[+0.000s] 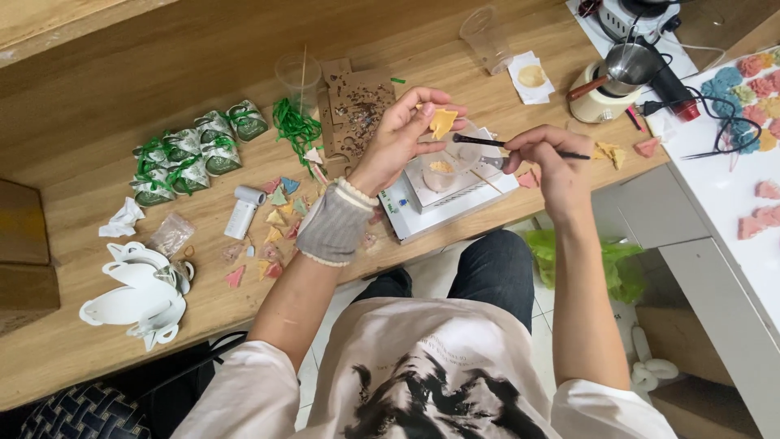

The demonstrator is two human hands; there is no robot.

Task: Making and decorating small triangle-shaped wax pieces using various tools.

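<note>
Left hand (pixel 406 130) is up over the wooden table (pixel 106 325), fingers curled and pinching a small yellow triangular piece (pixel 443 123) between thumb and fingertips, so the piece sits right at the tips, poking out to the right of the hand, held above the white scale (pixel 422 207). A knitted grey wrist cuff (pixel 335 223) wraps the left forearm just below that hand. Over to the right, the right hand (pixel 546 153) is closed in a narrow pinch on a thin dark brush (pixel 520 147), gripping it partway along; the brush lies nearly level, its tip pointing left and ending just beside the yellow piece, very close under its right edge, though whether the two actually touch I cannot tell. Below the piece, a small clear cup (pixel 439 171) with something yellow in it stands on the scale. Left of the cuff, little coloured triangular pieces (pixel 276 219) in pink, yellow, green and blue lie scattered on the table, with a small white cylinder device (pixel 241 213) near them. Farther left, green wrapped packets (pixel 195 150) tied with green ribbon are grouped together. At the far edge stand two clear plastic cups (pixel 486 36), and to the far right a cream-coloured heater with a metal pot (pixel 609 81).
</note>
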